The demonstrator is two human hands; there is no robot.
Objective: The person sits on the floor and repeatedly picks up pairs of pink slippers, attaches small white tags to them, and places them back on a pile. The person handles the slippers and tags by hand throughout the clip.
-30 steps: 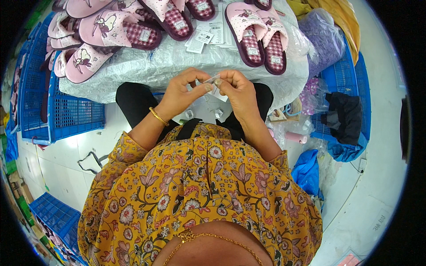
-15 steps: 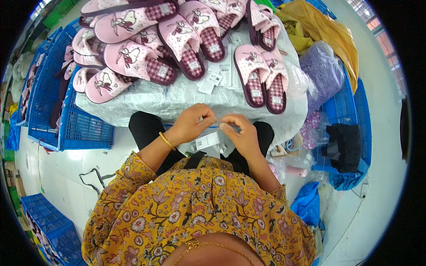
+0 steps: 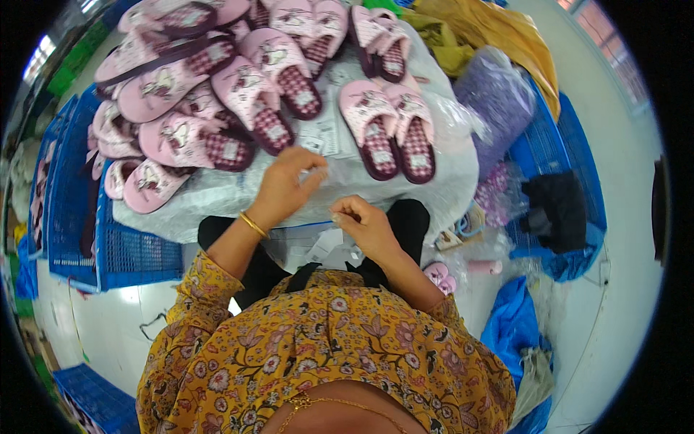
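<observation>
My left hand [image 3: 288,184] reaches over the near edge of the covered work surface [image 3: 206,206], close below several white paper tags [image 3: 318,136]. Its thumb and forefinger are apart, with nothing I can make out between them. Nearer my lap, my right hand [image 3: 365,226] is closed in a pinch; whatever it holds is too small to name. To the right of the tags lies a pair of pink slippers [image 3: 390,126] with dark red checked insoles. A heap of similar slippers [image 3: 181,130] covers the left side. Below my hands, a white card [image 3: 325,244] shows between my knees.
Blue plastic crates [image 3: 141,257] stand at the left, some with slipper parts. On the right, a purple bundle in clear plastic [image 3: 495,105] and a black cloth [image 3: 555,210] rest by blue crates. Yellow sheeting [image 3: 499,36] lies behind; a blue bag [image 3: 510,318] is on the floor.
My left hand has moved forward toward the paper tags, away from my right hand. The right hand's fingers have curled in more. The whole view has shifted, with the slippers now further left.
</observation>
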